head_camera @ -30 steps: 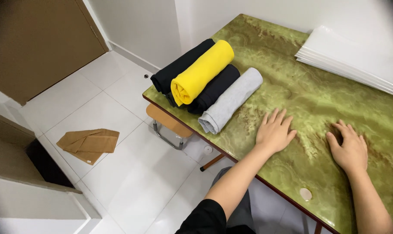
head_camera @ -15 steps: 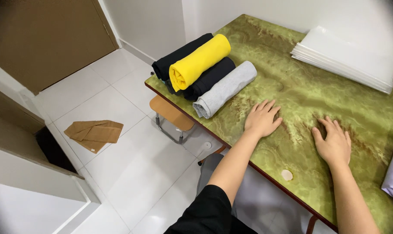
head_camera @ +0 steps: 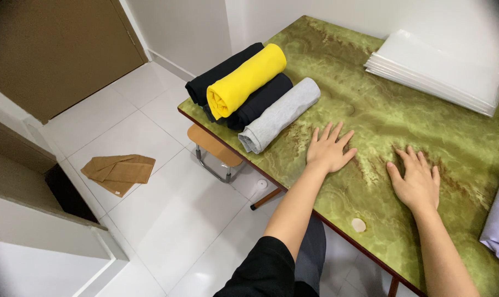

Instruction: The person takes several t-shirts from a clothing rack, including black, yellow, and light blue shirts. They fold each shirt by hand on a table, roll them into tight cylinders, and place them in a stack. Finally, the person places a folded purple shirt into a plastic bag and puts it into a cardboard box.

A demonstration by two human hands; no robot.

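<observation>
Both hands flat and empty on the green marble table (head_camera: 370, 104), fingers spread; I see my left hand (head_camera: 327, 151) at frame centre nearest the grey roll (head_camera: 280, 114), which lies just up-left of its fingertips, long axis running lower-left to upper-right; right hand (head_camera: 417, 181) farther off.

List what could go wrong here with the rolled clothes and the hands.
The grey roll lies at the table edge, its end almost over the rim; a nudge from the left hand beside it could tip it to the floor. The yellow roll sits atop dark rolls and might roll off.
</observation>
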